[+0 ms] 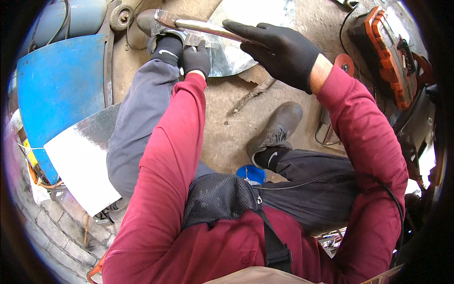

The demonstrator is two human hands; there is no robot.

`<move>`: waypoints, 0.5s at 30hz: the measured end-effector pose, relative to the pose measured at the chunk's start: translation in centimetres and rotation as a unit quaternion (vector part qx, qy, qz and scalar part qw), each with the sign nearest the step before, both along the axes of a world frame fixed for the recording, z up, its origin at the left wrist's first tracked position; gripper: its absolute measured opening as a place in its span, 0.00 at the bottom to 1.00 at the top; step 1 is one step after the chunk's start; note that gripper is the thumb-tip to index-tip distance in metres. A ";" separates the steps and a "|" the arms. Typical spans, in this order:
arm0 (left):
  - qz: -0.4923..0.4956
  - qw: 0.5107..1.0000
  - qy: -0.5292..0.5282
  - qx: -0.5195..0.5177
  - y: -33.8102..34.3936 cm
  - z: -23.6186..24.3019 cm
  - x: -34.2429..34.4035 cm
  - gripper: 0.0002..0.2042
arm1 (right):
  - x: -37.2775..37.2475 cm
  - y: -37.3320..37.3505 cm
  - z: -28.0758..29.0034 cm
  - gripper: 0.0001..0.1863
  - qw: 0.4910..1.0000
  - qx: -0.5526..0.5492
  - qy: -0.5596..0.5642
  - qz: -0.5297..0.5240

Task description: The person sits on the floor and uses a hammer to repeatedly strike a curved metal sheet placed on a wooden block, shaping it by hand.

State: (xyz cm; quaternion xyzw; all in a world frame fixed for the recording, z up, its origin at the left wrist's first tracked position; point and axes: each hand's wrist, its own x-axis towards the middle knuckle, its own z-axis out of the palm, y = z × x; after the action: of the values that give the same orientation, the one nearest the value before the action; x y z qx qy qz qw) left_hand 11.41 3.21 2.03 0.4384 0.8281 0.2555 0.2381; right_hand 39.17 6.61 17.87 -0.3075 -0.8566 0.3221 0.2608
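My right hand point(279, 54), in a black glove, grips the handle of a hammer point(205, 26) whose metal head is at the upper left, above my left shoe. My left hand point(195, 57), also in a black glove, is closed on a small grey metal piece point(193, 39) just below the hammer handle. Its fingers are partly hidden, and so is most of the piece. Beside my left hand a shiny curved metal sheet point(231, 61) lies on the floor.
At the left stand a blue metal panel point(61, 85) and a bright bare sheet point(85, 156). A small wheel point(122, 17) is at the top left. A black and orange toolbox point(385, 57) stands at the right, near a reddish disc point(344, 64). A cable point(317, 179) crosses my right leg.
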 end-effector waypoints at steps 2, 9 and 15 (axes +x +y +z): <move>-0.004 0.999 0.040 -0.035 0.4 1.4 0.9 0.18 | -0.3 0.2 -0.2 0.30 0.999 -0.004 -0.045 0.001; -0.031 0.994 0.102 -0.035 0.9 0.7 1.3 0.18 | -1.9 0.8 -1.6 0.28 0.993 -0.017 -0.120 -0.008; -0.058 0.990 0.129 -0.021 0.7 -4.1 -2.2 0.20 | -3.3 -0.3 2.5 0.32 0.998 0.055 -0.030 -0.002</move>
State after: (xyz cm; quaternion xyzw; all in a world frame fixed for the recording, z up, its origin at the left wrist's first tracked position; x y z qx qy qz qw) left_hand 9.17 3.91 -2.10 0.5094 0.8305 0.1652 0.1531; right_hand 35.89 6.31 20.33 -0.3038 -0.8798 0.2650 0.2516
